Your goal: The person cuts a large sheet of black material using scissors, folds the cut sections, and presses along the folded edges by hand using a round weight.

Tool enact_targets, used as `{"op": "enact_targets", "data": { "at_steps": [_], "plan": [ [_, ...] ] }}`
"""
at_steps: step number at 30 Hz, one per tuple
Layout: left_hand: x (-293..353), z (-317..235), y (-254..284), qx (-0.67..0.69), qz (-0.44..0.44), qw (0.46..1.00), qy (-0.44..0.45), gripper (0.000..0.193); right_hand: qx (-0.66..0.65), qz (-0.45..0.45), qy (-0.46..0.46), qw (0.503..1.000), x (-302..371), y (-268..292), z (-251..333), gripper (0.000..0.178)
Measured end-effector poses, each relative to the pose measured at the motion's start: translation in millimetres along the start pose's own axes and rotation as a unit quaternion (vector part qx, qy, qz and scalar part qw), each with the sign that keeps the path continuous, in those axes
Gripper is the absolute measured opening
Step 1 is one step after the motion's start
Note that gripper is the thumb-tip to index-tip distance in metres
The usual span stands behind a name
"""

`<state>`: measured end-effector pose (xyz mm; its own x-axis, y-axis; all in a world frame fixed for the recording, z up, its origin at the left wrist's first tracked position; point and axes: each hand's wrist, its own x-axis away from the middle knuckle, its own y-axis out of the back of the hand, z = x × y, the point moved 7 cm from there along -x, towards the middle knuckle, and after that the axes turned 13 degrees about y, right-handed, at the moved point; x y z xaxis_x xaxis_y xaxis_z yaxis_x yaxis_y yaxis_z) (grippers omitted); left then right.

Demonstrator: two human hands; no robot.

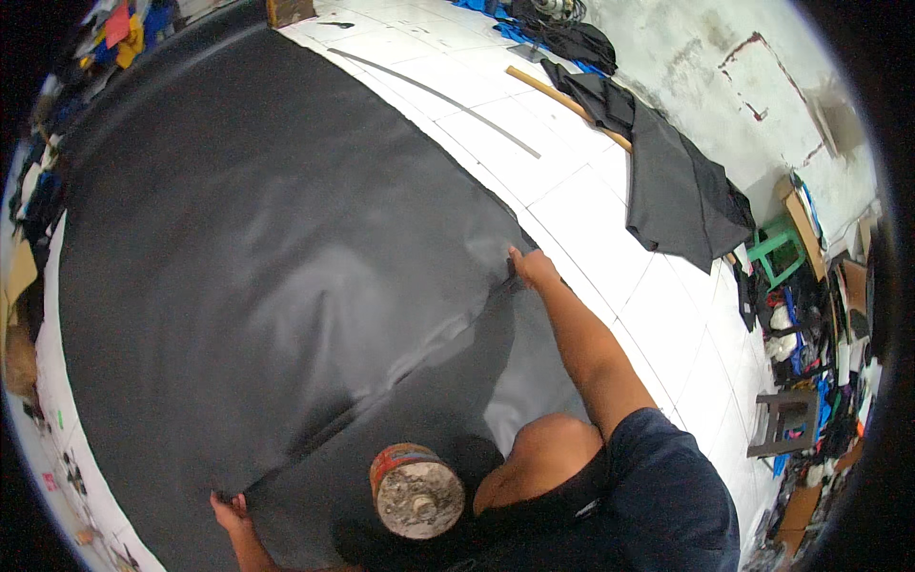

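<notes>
A large black fabric sheet with a slight sheen covers much of the white tiled floor. One edge of it crosses in front of me, over another layer of the same dark material. At the near left, my left hand is closed on a corner of that edge. My right hand pinches the edge's other end, farther off at the right, with the arm stretched out. Between my arms, close to my knee, a round can-like object with a dirty pale top and reddish side stands on the material.
On the tiles beyond lie a long grey strip, a wooden stick and scissors. Crumpled black cloth rests by the wall. A green stool, a brown stool and clutter line the right side.
</notes>
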<state>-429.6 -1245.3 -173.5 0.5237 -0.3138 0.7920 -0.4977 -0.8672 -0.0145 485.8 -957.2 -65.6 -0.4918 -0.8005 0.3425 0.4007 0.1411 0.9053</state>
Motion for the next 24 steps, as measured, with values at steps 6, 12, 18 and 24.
{"op": "enact_targets", "data": {
  "at_steps": [6, 12, 18, 24],
  "plan": [
    [-11.6, -38.5, 44.6, -0.025, -0.112, 0.993, -0.006, 0.053, -0.346, -0.211, -0.032, 0.913, -4.6, -45.4, 13.4, 0.053],
    [-12.4, -41.1, 47.7, -0.228, -0.093, 0.964, -0.098, 0.052, -0.299, -0.255, -0.076, 0.916, 10.5, -53.5, -4.4, 0.032],
    [-8.9, -18.0, 34.7, -0.077, -0.081, 0.994, 0.001, 0.048, -0.237, -0.224, -0.088, 0.941, 22.2, -34.7, -17.3, 0.042],
    [-13.8, -16.2, 36.6, -0.115, -0.069, 0.991, 0.013, 0.043, -0.222, -0.208, -0.090, 0.948, 5.0, -34.2, -27.2, 0.045]
  ]
}}
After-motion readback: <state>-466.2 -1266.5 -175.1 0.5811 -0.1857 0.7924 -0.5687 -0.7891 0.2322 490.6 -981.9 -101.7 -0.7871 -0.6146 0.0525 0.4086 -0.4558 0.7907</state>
